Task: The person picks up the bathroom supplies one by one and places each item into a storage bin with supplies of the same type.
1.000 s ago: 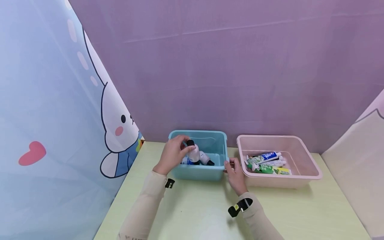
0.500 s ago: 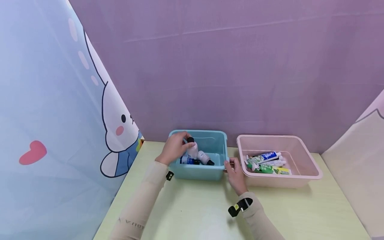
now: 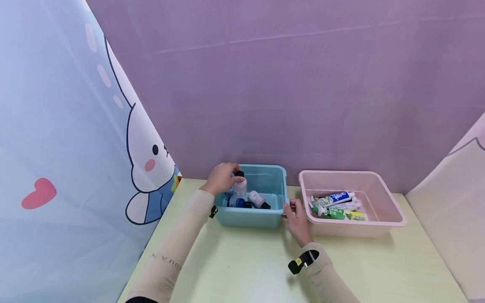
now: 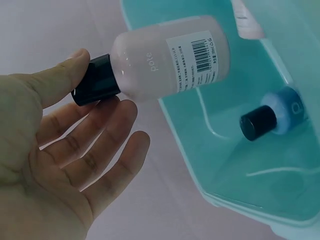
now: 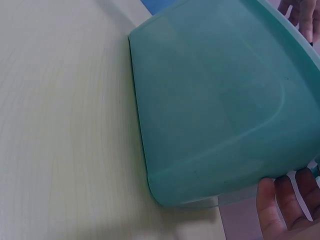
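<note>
My left hand (image 3: 222, 179) pinches the black cap of a small pale pink bottle (image 4: 165, 59) between thumb and fingertips. In the head view this bottle (image 3: 240, 187) hangs upright over the left part of a teal bin (image 3: 248, 219). Below it in the bin lie a dark blue bottle (image 3: 235, 202) with a black cap and a white bottle (image 3: 257, 198), also black-capped. Another blue bottle is partly hidden by my left hand. At the bin's right edge my right hand (image 3: 297, 223) grips the rim, with its thumb on the near corner and fingers (image 5: 270, 205) against the outside.
A pink bin (image 3: 350, 229) stands just right of my right hand, holding several toothpaste tubes (image 3: 341, 213). Both bins sit on a pale yellow table (image 3: 246, 265). A purple cloth (image 3: 284, 92) hangs right behind them, and a blue printed cloth (image 3: 75, 147) borders the left.
My left hand has moved left and slightly toward the back with the pale pink bottle, uncovering more of the dark blue bottle. The right hand stays on the rim.
</note>
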Available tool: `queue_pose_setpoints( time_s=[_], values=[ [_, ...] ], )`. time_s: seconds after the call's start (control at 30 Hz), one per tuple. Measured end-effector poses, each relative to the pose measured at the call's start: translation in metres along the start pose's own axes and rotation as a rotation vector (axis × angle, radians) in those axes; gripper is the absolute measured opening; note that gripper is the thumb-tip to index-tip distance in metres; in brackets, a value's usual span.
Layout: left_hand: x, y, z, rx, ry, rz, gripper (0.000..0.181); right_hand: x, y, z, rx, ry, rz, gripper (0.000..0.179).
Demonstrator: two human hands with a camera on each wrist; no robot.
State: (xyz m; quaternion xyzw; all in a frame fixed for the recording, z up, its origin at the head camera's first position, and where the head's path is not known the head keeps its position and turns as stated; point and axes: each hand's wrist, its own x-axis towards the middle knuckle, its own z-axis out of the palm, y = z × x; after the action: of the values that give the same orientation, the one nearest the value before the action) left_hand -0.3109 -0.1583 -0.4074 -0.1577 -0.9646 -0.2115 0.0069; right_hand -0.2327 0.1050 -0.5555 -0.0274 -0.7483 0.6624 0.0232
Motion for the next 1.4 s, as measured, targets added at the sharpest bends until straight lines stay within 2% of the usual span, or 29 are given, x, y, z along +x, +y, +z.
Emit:
queue_pose_setpoints(
  time_s=[0.2,0.5,0.7,1.03,1.4],
  values=[
    [0.013,-0.005,0.003,0.028,-0.043,-0.018,0.019,0.001,0.0,0.0,0.011,-0.005,0.019,0.03],
    [0.03,-0.011,0.01,0.108,-0.096,-0.059,0.022,0.001,0.002,0.0,0.018,-0.012,0.007,0.03],
    [0.034,-0.009,0.011,0.153,-0.136,-0.088,0.02,0.0,0.0,-0.001,0.018,-0.006,0.001,0.029],
    [0.04,-0.011,0.018,0.211,-0.201,-0.076,0.015,-0.003,-0.002,-0.002,0.015,-0.019,0.024,0.033],
    [0.044,-0.014,0.024,0.219,-0.225,-0.123,0.01,-0.002,0.001,0.0,0.013,-0.004,0.017,0.028]
  ],
)
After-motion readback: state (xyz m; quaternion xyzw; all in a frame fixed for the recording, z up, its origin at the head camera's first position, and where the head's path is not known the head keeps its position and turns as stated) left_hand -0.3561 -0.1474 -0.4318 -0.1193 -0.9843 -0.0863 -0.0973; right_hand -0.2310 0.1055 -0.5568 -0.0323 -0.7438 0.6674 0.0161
